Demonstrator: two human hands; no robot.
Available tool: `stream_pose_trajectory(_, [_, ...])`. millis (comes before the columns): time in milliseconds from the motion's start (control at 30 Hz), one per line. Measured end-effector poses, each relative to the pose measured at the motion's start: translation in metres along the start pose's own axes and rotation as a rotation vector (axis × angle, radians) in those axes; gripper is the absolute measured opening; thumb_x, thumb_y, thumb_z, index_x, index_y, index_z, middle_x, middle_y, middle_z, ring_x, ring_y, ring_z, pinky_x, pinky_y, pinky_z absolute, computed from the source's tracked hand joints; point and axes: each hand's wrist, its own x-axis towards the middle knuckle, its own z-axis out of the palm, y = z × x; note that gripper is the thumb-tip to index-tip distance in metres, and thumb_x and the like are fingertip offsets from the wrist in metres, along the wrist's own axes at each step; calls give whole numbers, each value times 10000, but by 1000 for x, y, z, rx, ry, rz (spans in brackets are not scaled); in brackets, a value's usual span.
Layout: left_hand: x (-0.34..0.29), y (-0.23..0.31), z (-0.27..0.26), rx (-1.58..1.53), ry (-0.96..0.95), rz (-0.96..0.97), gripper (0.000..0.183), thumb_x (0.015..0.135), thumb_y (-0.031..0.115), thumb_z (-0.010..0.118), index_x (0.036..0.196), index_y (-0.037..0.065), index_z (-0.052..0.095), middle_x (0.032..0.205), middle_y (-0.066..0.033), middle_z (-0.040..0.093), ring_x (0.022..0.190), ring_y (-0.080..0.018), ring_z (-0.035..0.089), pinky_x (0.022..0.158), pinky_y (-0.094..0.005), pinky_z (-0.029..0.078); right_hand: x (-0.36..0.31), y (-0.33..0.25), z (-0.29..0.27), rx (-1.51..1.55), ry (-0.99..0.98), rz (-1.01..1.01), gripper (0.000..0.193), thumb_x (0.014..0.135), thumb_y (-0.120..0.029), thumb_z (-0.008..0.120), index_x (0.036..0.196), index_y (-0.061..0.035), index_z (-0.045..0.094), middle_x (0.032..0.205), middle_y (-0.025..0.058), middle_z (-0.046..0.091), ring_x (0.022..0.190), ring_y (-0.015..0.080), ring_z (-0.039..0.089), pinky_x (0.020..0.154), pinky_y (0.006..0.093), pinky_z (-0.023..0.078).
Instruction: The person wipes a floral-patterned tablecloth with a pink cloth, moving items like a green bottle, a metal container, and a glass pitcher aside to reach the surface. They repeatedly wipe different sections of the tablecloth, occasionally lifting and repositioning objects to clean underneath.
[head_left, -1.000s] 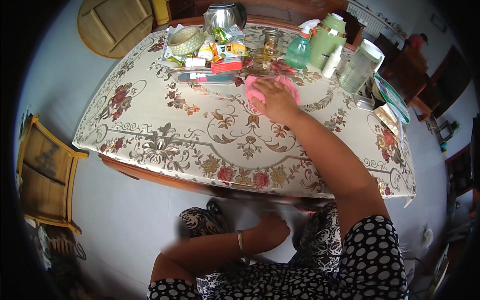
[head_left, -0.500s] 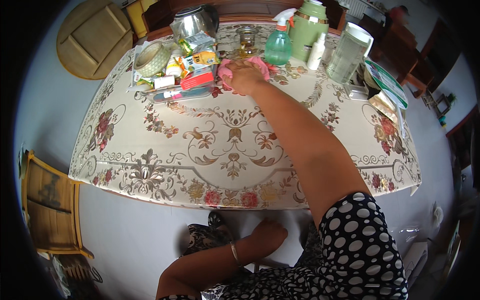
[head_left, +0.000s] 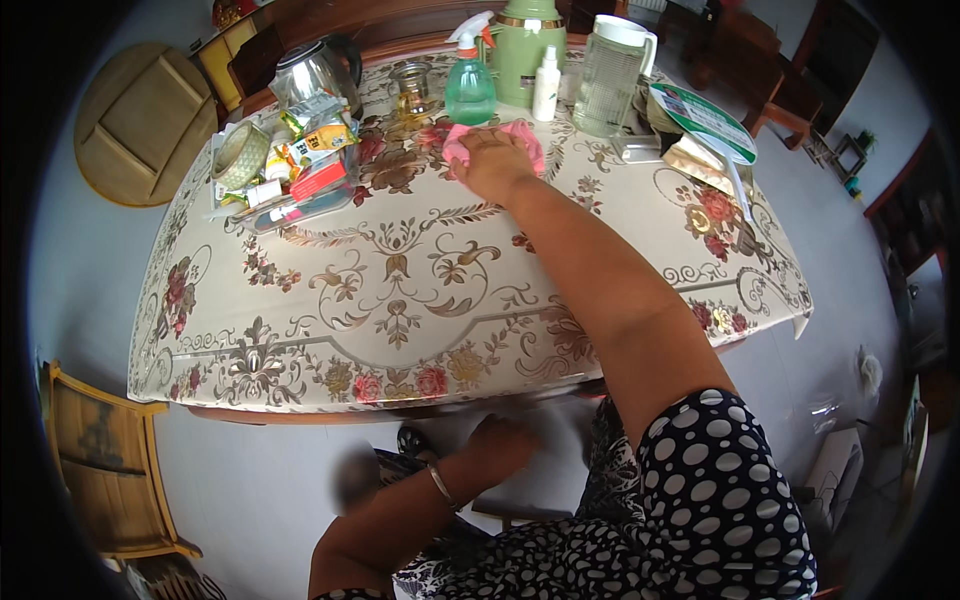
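Observation:
My right hand (head_left: 495, 165) presses down on a pink cloth (head_left: 528, 148) on the far part of the table, its fingers curled over the fabric. Just beyond it stand a green spray bottle (head_left: 470, 92) with a white and red head and a small white pump bottle (head_left: 546, 85). My left hand (head_left: 505, 447) hangs low in front of the table edge, closed like a fist and slightly blurred, with nothing visible in it. A silver bangle (head_left: 441, 485) circles that wrist.
A floral tablecloth (head_left: 400, 270) covers the table. To the left sit a clear tray (head_left: 310, 208) of packets and tape and an electric kettle (head_left: 310, 75). Behind and right are a glass jar (head_left: 411, 92), green thermos (head_left: 530, 50), water jug (head_left: 608, 85) and hand fan (head_left: 705, 120).
My right hand and the pink cloth have slid rightward across the tabletop, away from the tray. The view has swung to the right. My left hand stays low, now blurred.

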Motion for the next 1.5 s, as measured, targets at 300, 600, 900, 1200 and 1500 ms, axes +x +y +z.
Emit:
stream_pose_trajectory(300, [16, -12, 16, 135, -22, -53, 360, 755, 313, 723, 1057, 136, 640, 1024, -96, 666, 992, -295, 624, 856, -449, 477, -63, 74, -39, -92, 51, 150, 480, 903, -425, 464, 1261, -111, 529, 1333, 60, 489, 1268, 236, 410, 1044, 440, 297])
stream_pose_trajectory(600, [14, -10, 12, 208, -26, 2, 411, 739, 334, 735, 1086, 141, 632, 968, -77, 659, 960, -267, 628, 801, -429, 485, -182, 136, -97, -105, 107, 91, 471, 900, -416, 504, 1258, -112, 539, 1350, 84, 492, 1277, 268, 421, 1050, 459, 316])
stream_pose_trajectory(900, [16, -2, 10, 269, -53, 0, 388, 745, 346, 730, 1043, 118, 630, 939, -75, 649, 925, -260, 633, 767, -418, 491, -313, 288, -193, -281, 72, 618, 518, 905, -462, 492, 1264, -91, 541, 1324, 123, 522, 1233, 297, 473, 1051, 457, 330])
stream_pose_trajectory(1200, [-6, 0, 16, 259, 149, 32, 370, 733, 326, 735, 1009, 101, 635, 961, -77, 646, 938, -274, 625, 804, -414, 493, -342, 279, -185, -522, 172, 562, 452, 893, -421, 518, 1221, -115, 573, 1274, 109, 564, 1194, 309, 501, 999, 448, 390])
stream_pose_trajectory(1500, [-19, 14, 11, 100, 405, 151, 100, 705, 151, 633, 791, 106, 658, 784, -73, 640, 817, -260, 639, 748, -389, 492, -312, 131, -163, -397, 307, -60, 393, 836, -243, 643, 1191, -79, 603, 1257, 101, 584, 1162, 305, 531, 1001, 413, 384])
